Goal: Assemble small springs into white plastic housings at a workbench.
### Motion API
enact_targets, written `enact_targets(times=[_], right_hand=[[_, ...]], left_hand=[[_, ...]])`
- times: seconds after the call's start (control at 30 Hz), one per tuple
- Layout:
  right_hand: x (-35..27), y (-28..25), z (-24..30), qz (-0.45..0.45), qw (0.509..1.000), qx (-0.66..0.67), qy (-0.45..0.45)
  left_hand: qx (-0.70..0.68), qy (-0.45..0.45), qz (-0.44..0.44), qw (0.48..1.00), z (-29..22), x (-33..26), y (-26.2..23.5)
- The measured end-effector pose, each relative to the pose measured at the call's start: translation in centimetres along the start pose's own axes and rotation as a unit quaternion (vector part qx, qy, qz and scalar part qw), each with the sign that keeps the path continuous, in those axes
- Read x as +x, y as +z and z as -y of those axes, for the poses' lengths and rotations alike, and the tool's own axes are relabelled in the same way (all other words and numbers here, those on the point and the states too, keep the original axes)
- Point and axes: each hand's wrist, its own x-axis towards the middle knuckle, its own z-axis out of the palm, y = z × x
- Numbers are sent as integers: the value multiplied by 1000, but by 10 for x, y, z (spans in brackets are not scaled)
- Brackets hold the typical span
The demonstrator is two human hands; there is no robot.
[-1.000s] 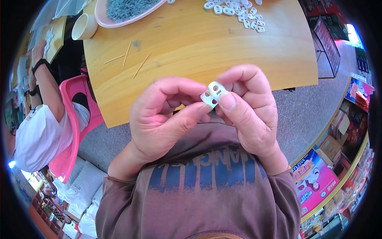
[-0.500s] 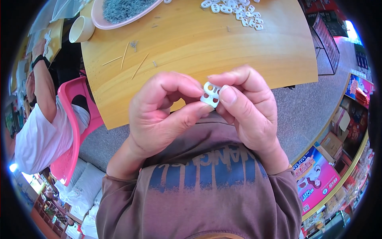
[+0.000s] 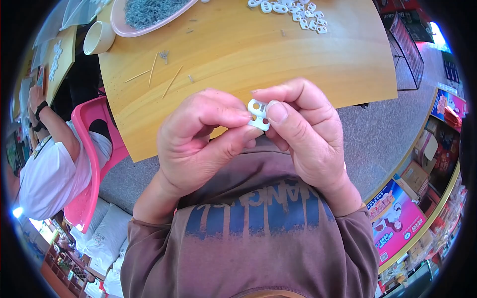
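Observation:
A small white plastic piece with round holes is pinched between the fingertips of both hands, close to my chest and just over the near edge of the wooden table. My left hand grips it from the left with thumb and forefinger. My right hand presses its thumb on the piece's right side. A pile of similar white pieces lies at the table's far edge.
A pink tray of grey metal parts and a white cup stand at the far left of the table, with thin sticks near them. Another person sits on a pink chair at left. Boxes line the floor at right.
Both hands with the white piece have stayed together and shifted slightly; the fingers have adjusted their hold on it. The view has tilted a little toward the table.

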Motion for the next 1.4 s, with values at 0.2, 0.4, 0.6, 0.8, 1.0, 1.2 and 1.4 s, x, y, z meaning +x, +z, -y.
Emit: enact_targets(times=[0.2,0.4,0.6,0.8,1.0,1.2,1.4], right_hand=[[-1,0,0,0,1000,-3,-1],[-5,-1,-5,36,998,12,-44],[-2,-9,-5,97,994,11,-49],[-2,-11,-2,90,996,15,1],[-4,-9,-11,95,994,-7,-61],[-1,-13,-17,121,974,-87,-172],[-4,-11,-17,86,980,-90,-156]], left_hand=[[-51,1,13,999,4,-2,-2],[-38,-6,-11,999,2,-3,-1],[-123,-44,-18,991,-4,-8,1],[-111,-45,-12,993,-1,-9,1],[0,18,-6,1000,-1,-6,-3],[6,33,1,999,-4,-4,-2],[-32,11,-8,999,-7,-7,2]])
